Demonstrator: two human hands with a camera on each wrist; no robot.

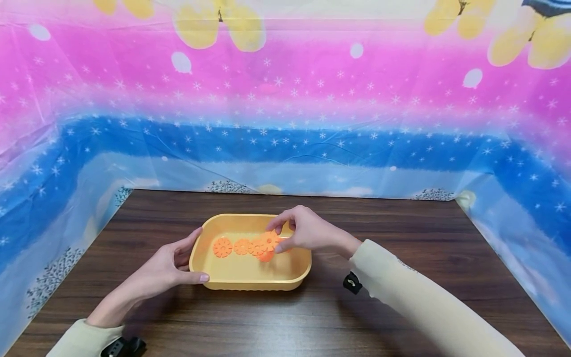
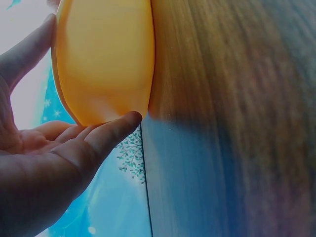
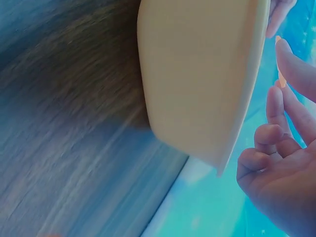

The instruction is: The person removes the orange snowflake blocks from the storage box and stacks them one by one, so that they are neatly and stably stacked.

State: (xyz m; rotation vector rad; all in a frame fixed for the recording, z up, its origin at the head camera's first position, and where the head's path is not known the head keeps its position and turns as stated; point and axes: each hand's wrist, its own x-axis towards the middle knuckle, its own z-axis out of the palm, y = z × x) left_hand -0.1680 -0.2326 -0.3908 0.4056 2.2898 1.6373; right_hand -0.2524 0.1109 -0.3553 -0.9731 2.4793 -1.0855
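Note:
A yellow plastic tray [image 1: 236, 286] with rounded corners sits on the table. My left hand [image 1: 162, 270] grips its left end, thumb on the near rim and fingers along the far side; the left wrist view shows that hand [image 2: 54, 153] against the tray wall [image 2: 106, 54]. Over the tray's right half, my right hand [image 1: 308, 230] pinches an orange notched disc [image 1: 270, 241] between thumb and fingers. In the right wrist view the disc [image 3: 282, 80] appears edge-on at the fingertips. Several similar orange discs [image 1: 222, 247] lie inside the tray, some overlapping and partly hidden.
A dark wood-grain table [image 1: 401, 223] lies under everything. Patterned cloth [image 1: 285, 99] in pink and blue hangs behind it and along both sides. Black straps with small devices [image 1: 352, 282] are at both wrists.

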